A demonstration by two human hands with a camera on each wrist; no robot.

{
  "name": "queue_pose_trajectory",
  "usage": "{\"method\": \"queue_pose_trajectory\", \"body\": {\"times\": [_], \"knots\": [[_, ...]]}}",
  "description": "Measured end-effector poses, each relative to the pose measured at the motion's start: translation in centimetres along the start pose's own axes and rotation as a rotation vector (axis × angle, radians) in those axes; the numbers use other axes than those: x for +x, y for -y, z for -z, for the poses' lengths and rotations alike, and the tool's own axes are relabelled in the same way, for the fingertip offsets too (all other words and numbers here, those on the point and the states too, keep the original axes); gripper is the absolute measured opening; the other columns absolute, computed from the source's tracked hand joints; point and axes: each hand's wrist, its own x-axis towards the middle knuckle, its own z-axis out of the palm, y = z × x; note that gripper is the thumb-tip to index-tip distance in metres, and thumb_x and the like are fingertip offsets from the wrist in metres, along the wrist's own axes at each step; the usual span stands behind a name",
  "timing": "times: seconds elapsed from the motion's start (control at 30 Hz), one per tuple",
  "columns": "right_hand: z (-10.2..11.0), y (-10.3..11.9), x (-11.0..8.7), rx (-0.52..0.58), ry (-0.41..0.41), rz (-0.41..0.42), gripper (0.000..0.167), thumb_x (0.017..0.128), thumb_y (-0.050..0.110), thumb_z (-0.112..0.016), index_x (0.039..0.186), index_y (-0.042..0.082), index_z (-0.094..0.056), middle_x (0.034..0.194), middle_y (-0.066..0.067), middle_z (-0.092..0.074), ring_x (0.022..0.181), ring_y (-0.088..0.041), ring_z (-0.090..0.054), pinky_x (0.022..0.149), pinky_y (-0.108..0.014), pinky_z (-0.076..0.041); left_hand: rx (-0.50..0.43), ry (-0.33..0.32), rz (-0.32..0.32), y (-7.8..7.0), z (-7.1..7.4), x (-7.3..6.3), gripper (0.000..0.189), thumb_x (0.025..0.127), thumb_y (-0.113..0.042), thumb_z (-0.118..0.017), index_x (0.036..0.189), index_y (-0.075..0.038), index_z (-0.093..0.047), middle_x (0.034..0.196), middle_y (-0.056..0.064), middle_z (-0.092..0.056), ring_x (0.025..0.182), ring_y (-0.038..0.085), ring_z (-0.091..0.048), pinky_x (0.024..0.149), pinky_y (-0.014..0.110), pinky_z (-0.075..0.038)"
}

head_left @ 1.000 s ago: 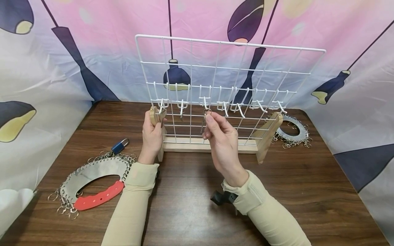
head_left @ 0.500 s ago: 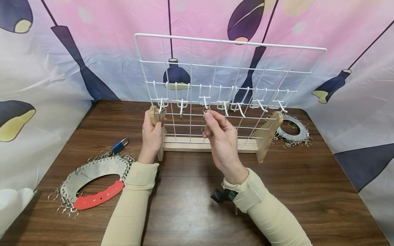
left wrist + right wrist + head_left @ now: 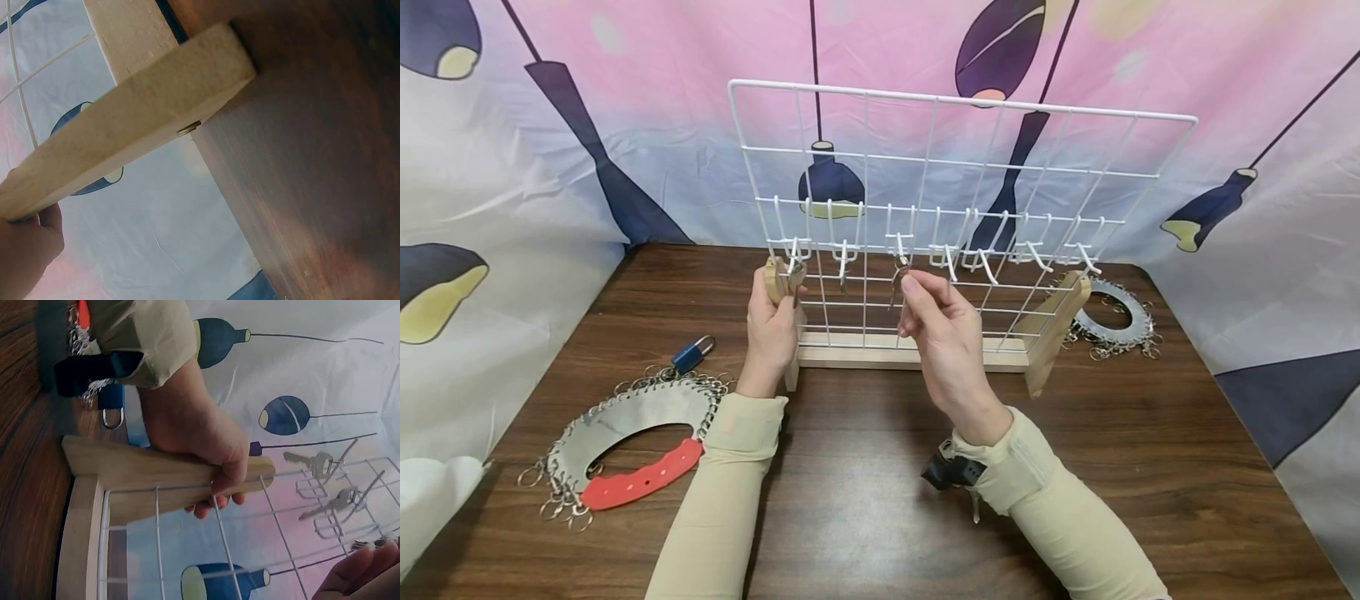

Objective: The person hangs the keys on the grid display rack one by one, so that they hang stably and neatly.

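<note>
Pinching key under third hook: right hand, fingertips together; two keys hanging left of fingers, seemingly done; rightward hooks showing bare, likely pending; left hand gripping wooden upright.

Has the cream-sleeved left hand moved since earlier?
No; against the white wire grid, the left hand keeps its place, gripping the pale wooden upright.
</note>
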Motion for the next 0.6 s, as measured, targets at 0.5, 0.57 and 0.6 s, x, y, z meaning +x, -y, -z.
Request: {"method": "queue_pose_trajectory", "body": {"times": [0.5, 0.57, 0.6], "knots": [[5.2, 1.2, -0.6, -0.802, 0.479, -0.150, 0.020, 0.093, 0.017, -0.065, 0.109, 0.005, -0.067, 0.085, -0.006, -0.063, 0.073, -0.017, -0.058, 0.068, -0.029, -0.050, -0.021, -0.009, -0.025, 2.6, 0.1, 0.5, 0.031, 0.089, 0.009, -0.036, 0.119, 0.007, -0.047, 0.089, 0.004, -0.060, 0.085, 0.011, -0.057, 0.076, 0.024, -0.043], [6.0, 1.4, -0.8, -0.940, 0.583, -0.152, 0.021, 0.093, 0.023, -0.066, 0.110, 0.012, -0.067, 0.088, -0.002, -0.064, 0.078, -0.016, -0.059, 0.070, -0.030, -0.050, -0.011, -0.008, -0.017, 2.6, 0.1, 0.5, 0.033, 0.090, 0.009, -0.036, 0.120, 0.007, -0.047, 0.090, 0.006, -0.060, 0.085, 0.010, -0.057, 0.075, 0.023, -0.042], [6.4, 1.5, -1.0, -1.009, 0.634, -0.153, 0.022, 0.092, 0.026, -0.066, 0.111, 0.015, -0.067, 0.089, 0.001, -0.064, 0.079, -0.015, -0.059, 0.070, -0.029, -0.050, -0.007, -0.007, -0.014, 2.6, 0.1, 0.5, 0.033, 0.090, 0.009, -0.036, 0.121, 0.007, -0.047, 0.091, 0.008, -0.060, 0.085, 0.010, -0.056, 0.075, 0.023, -0.042]]}}
